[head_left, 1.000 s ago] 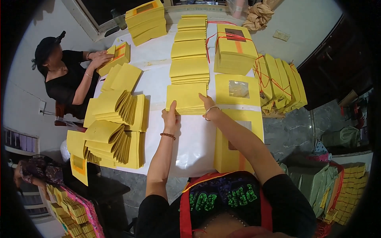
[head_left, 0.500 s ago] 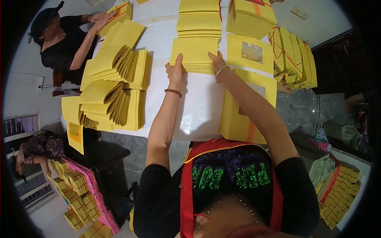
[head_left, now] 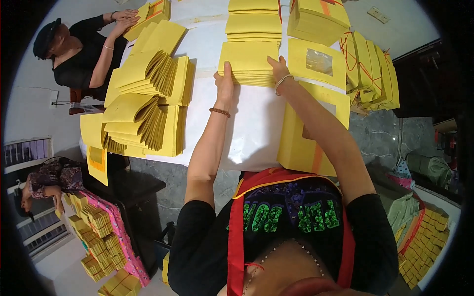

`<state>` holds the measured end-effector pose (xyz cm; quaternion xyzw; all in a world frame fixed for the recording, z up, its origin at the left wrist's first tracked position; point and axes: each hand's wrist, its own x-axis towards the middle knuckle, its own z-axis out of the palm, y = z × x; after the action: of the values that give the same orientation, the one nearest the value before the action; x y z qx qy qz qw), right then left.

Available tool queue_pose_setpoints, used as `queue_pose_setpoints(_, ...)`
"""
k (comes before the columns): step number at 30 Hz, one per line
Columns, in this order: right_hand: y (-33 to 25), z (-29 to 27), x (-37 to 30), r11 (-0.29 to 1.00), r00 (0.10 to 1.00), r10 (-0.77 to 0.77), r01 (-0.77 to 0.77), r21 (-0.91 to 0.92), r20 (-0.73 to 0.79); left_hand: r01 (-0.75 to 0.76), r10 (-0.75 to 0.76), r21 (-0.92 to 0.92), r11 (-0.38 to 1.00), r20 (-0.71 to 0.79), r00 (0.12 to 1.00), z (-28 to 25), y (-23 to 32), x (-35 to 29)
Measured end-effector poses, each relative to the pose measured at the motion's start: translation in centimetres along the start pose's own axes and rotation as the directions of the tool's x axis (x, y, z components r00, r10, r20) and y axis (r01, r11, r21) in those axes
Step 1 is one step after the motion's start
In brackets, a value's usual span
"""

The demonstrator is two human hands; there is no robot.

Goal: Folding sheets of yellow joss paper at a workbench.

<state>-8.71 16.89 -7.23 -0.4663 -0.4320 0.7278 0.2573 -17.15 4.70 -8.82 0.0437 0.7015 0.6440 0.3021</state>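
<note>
A stack of yellow paper envelopes (head_left: 250, 55) lies on the white-covered table (head_left: 249, 116), its layered edges toward me. My left hand (head_left: 225, 83) is closed round the near left corner, thumb on top and fingers along the side. At the right edge, my right hand (head_left: 280, 71) grips the same stack; its lower fingers are partly hidden. More stacks of yellow envelopes (head_left: 254, 23) stand in a row just beyond. Right of my right hand lies a yellow envelope with a clear window (head_left: 317, 60).
Folded, fanned yellow bundles (head_left: 143, 116) fill the table's left side. A tall windowed stack (head_left: 308, 150) sits under my right forearm. String-tied bundles (head_left: 368, 69) stand past the right edge. One co-worker (head_left: 81, 54) handles a bundle at far left; another person (head_left: 52, 182) is at lower left.
The whole view has shifted slightly, moving the scene right and up. Both my hands stay on the stack. The far-left co-worker's head has turned a little.
</note>
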Motion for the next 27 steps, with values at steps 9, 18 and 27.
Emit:
queue_pose_setpoints(9, 1.7, -0.7, 2.3, 0.998, 0.996, 0.033, -0.029, -0.05, 0.079, 0.045, -0.043, -0.059, 0.997, 0.046, 0.998, -1.5, -2.6, 2.0)
queue_pose_setpoints(18, -2.3, -1.5, 1.1, 0.955, 0.974, -0.217, 0.225, -0.192, 0.065, 0.057, -0.043, -0.086, 0.995, 0.155, 0.987, -1.0, -0.3, -0.3)
queue_pose_setpoints(27, -9.4, -16.7, -4.4, 0.964, 0.943, -0.264, 0.265, 0.022, 0.203, 0.01, -0.021, -0.216, 0.976, -0.049, 0.999, -2.2, -2.6, -1.9)
